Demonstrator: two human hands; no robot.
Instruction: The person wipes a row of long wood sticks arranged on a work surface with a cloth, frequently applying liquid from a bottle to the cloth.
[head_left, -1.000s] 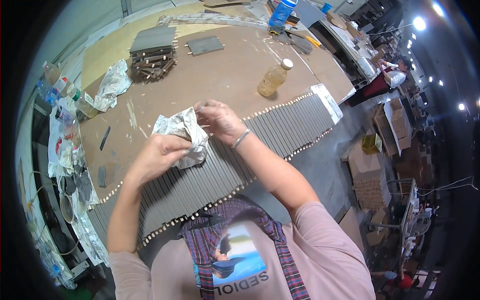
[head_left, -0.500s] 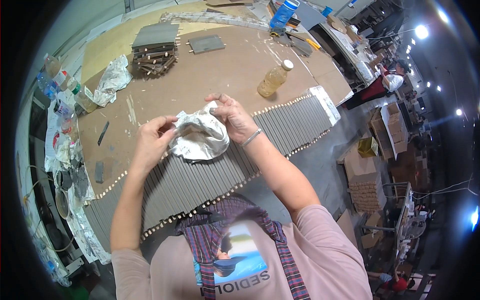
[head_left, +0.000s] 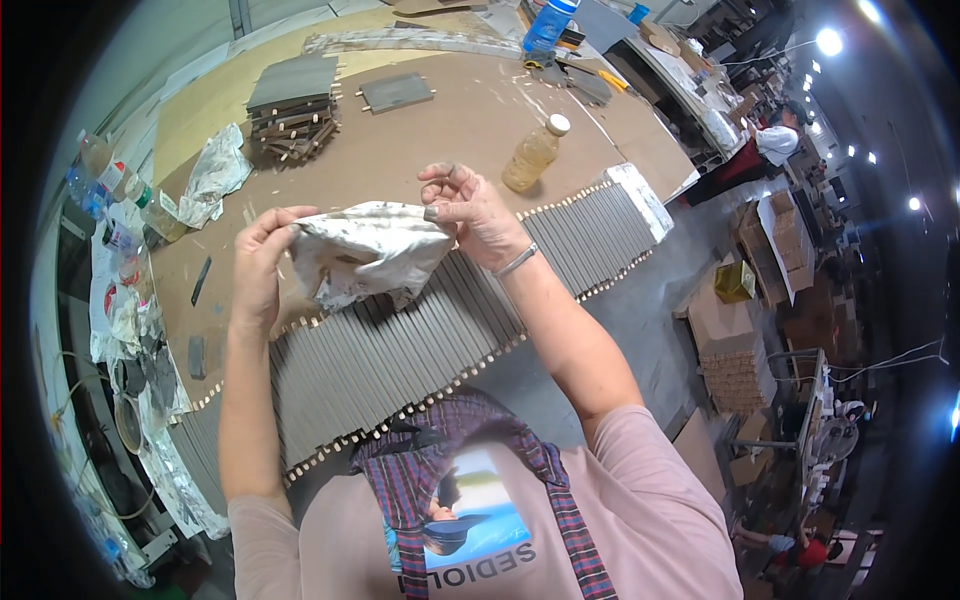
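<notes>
Head view: left hand, fingers pinched, and right hand, some fingers raised, hold a white rag, top edge spread, lower folds unopened, above dowelled grey slats.

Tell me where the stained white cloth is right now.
In the head view, the stained white cloth is left of centre, held between the left hand and the right hand, partly hiding the row of grey panels.

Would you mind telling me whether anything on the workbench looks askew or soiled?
The stack of grey panels toward the far left of the bench looks askew: its lower pieces jut out at differing angles, unlike the tidy row of strips. The cloth between the left hand and right hand has dark stains.
</notes>
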